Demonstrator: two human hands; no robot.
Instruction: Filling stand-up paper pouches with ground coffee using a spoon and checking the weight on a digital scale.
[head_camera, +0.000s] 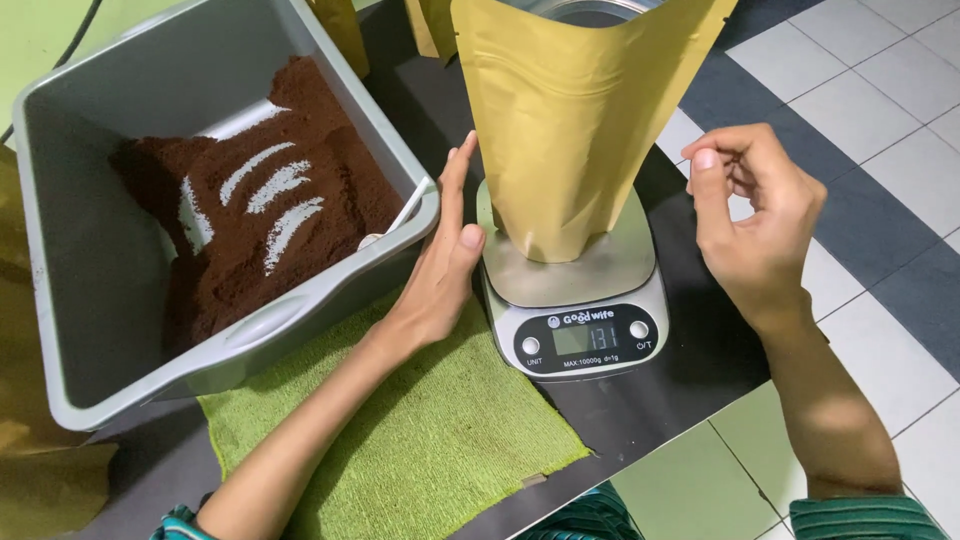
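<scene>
Dark table (690, 370): matte gold pouch (570, 120) on scale (575, 300).

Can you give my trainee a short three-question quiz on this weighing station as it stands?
1. True or false: the gold pouch stands upright on the scale.
2. What lies under the front of the grey tub of brown powder? A) green cloth B) white plate C) metal tray
3. Which hand is nearer the tub?

Key:
1. True; its top is open.
2. A, the green cloth.
3. The left hand, open between tub and pouch; the right hand hovers loosely curled on the pouch's other side, holding nothing.
</scene>
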